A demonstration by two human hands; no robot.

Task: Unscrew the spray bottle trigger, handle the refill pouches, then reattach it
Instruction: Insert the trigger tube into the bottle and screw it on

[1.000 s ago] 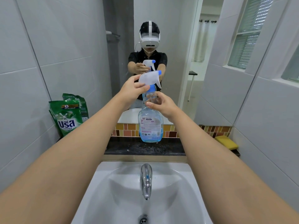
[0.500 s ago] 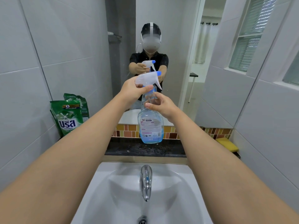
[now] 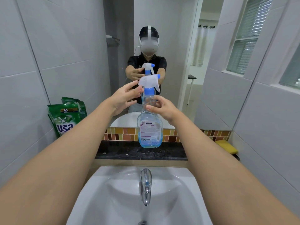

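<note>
The spray bottle stood upright on the dark surface behind the sink, right in front of the mirror. The right hand was wrapped around its clear neck, holding it steady. The left hand sat spread and released, fingers just beside the white trigger, gripping nothing. The trigger sat on top above its blue collar. Off to the left, two green refill pouches leaned against the tiled wall, well apart from the bottle. A yellow sponge lay at the far right.
</note>
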